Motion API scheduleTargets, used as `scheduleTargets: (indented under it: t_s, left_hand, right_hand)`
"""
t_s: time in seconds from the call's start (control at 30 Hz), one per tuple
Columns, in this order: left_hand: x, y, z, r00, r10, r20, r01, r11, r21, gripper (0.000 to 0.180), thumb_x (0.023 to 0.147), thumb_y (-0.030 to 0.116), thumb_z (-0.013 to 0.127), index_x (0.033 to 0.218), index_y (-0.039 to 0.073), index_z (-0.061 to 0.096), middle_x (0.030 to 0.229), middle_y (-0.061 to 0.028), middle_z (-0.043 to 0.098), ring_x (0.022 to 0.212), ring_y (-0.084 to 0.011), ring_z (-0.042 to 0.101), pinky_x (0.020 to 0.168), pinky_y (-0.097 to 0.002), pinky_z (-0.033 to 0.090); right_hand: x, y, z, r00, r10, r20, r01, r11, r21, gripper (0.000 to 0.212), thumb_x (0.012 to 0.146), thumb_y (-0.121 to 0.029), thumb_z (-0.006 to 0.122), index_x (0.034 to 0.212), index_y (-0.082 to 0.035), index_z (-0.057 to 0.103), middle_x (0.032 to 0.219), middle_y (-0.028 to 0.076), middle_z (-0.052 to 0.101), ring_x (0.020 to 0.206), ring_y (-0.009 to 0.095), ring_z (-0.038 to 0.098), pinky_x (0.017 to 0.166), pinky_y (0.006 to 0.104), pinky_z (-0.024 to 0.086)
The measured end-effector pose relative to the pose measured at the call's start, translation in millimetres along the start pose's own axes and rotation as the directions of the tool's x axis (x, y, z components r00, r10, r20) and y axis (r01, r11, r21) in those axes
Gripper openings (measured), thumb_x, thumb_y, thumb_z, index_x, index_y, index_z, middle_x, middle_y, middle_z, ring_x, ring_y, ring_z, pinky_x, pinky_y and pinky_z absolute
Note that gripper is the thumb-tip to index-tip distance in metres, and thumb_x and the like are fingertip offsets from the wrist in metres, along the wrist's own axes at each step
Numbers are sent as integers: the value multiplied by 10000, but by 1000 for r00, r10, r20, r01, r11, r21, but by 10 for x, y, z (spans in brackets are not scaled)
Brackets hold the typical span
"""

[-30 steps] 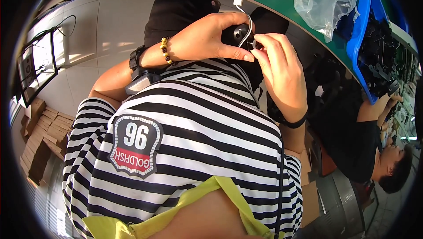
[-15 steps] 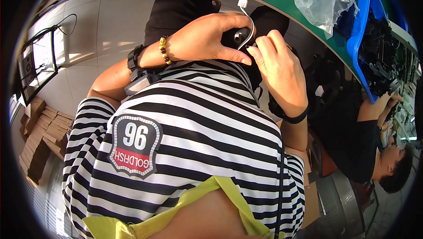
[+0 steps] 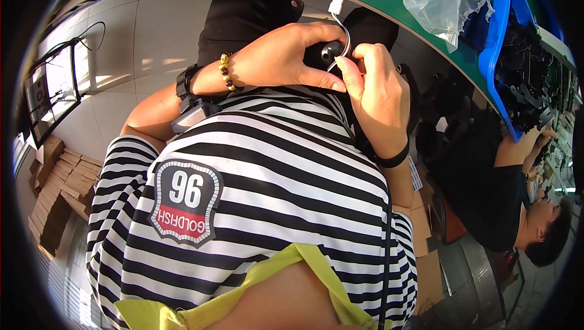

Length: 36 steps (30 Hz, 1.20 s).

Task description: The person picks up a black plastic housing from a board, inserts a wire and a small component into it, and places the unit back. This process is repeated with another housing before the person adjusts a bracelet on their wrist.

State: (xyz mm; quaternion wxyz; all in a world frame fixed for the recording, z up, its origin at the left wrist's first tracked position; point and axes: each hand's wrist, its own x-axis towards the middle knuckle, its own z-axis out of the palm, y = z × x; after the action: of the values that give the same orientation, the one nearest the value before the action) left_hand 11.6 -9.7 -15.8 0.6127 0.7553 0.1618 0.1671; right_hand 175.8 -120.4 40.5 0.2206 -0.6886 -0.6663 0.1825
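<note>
My left hand (image 3: 289, 56) is wrapped around a black part with a rounded, shiny end (image 3: 330, 52), held just above my lap. Most of that part is hidden by the fingers and palm. From it a thin white-grey cable (image 3: 348, 37) curves up to a small white plug connector (image 3: 336, 5), which hangs near the table edge. My right hand (image 3: 380, 93) is closed, its thumb tip against the cable beside the black part. Its other fingers are curled, and their tips are partly hidden.
Ahead runs the edge of a green-topped table (image 3: 468, 65) with clear plastic bags (image 3: 435, 1). A blue bin (image 3: 494, 56) of black parts stands at the right. Another person (image 3: 480, 190) sits beyond it. Cardboard pieces (image 3: 64, 184) are stacked on the left.
My right hand has shifted slightly left and turned, bringing its thumb up against the cable beside the black part. My left hand keeps its hold, almost still.
</note>
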Motion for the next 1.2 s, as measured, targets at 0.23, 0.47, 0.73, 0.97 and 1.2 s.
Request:
scheduleTargets:
  t_s: [0.23,0.47,0.73,0.97,1.2]
  left_hand:
    - [-48,52,-39,985,-170,-15,168,984,-64,596,754,307,876,1194,9,605,1068,-97,646,986,-195,606,913,-314,489]
    - [-30,62,-83,996,-86,2,86,996,36,619,738,392,858,1175,22,623,1063,-116,660,993,-263,635,886,-346,509]
    - [-35,46,-36,1000,7,-17,-6,997,79,624,728,419,853,1162,29,632,1076,-117,667,996,-299,645,877,-361,515]
    - [-8,61,-21,1000,-5,3,5,999,35,618,730,401,861,1162,25,631,1057,-120,670,988,-293,650,875,-357,516]
    - [11,26,2,999,-28,-23,26,997,-75,613,742,394,861,1165,17,627,1049,-125,672,991,-274,655,876,-350,514]
  right_hand:
    - [40,37,-25,999,-48,4,46,970,238,162,909,-63,683,1015,-19,569,828,103,569,675,269,605,628,367,489]
    - [58,70,-128,982,-76,172,37,974,224,196,927,-118,661,1011,-35,505,878,143,555,755,361,614,622,447,487]
    - [61,55,-124,980,-51,194,51,999,3,176,949,-163,653,978,-16,560,814,137,577,676,354,588,584,391,462]
    - [104,75,-70,996,-38,83,38,999,2,250,930,-261,687,892,-47,564,732,116,574,581,318,582,525,400,460]
    - [113,-12,39,993,29,-112,-13,991,133,166,917,-153,701,910,-35,584,789,104,587,625,302,588,565,375,465]
